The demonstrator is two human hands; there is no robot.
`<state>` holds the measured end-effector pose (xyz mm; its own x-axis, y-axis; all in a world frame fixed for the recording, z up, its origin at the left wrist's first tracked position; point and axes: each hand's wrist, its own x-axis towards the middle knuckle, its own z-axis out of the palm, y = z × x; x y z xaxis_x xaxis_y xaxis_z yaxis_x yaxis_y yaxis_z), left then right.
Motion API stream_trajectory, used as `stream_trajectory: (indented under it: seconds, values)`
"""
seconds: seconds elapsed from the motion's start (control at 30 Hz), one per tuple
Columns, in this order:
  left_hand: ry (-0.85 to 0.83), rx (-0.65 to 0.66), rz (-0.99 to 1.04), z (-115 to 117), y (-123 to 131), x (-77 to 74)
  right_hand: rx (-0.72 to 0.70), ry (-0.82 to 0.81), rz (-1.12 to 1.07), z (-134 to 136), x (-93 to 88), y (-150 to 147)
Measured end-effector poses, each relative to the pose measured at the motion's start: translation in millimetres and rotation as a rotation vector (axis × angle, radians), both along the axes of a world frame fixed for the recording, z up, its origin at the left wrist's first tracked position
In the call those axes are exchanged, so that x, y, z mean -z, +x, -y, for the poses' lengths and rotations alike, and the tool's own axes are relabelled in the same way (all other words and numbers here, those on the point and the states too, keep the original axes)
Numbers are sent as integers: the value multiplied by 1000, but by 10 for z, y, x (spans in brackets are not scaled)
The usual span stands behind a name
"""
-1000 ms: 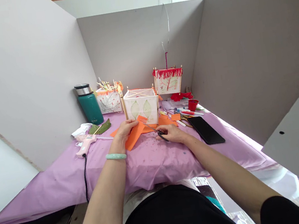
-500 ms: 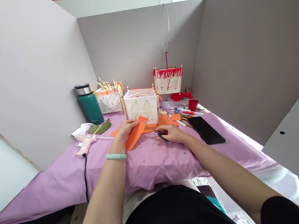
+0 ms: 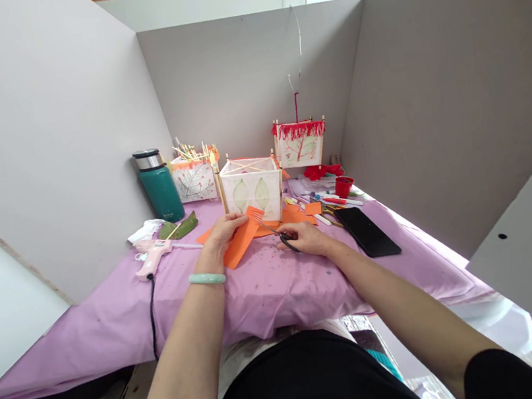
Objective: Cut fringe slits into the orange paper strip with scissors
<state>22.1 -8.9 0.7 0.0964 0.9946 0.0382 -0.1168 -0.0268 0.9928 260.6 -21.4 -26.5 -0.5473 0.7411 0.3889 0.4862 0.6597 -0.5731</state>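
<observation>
My left hand (image 3: 225, 231) is closed on a strip of orange paper (image 3: 241, 244), which slants down toward me. Narrow slits fringe its upper end. In my right hand (image 3: 306, 238) is a pair of dark-handled scissors (image 3: 288, 243), with the blades pointing left at the paper's fringed edge. Just behind both hands stands a white lantern box (image 3: 253, 191) with two green leaf shapes on its front and sticks at its corners. More orange paper (image 3: 293, 217) lies on the purple cloth at the foot of the box.
To the left are a green bottle (image 3: 160, 188), green leaves (image 3: 184, 225) and a pink glue gun (image 3: 153, 259) with a black cord. A black phone (image 3: 368, 231), pens and a red cup (image 3: 344, 187) lie right. Behind are a stick-filled box (image 3: 195, 182) and a red-fringed lantern (image 3: 300, 144).
</observation>
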Motion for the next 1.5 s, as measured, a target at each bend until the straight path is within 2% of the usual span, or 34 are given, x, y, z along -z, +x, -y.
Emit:
stream_trajectory:
  seconds: [0.43, 0.87, 1.3, 1.5]
  values:
    - [10, 4, -3, -23, -11, 26, 18, 5, -19, -32, 28, 9]
    - [-43, 5, -58, 30, 28, -20, 22, 24, -5, -19, 23, 0]
    - [-57, 31, -17, 8, 11, -9, 41, 35, -9, -35, 41, 2]
    - [-35, 35, -92, 33, 23, -12, 33, 24, -3, -23, 28, -4]
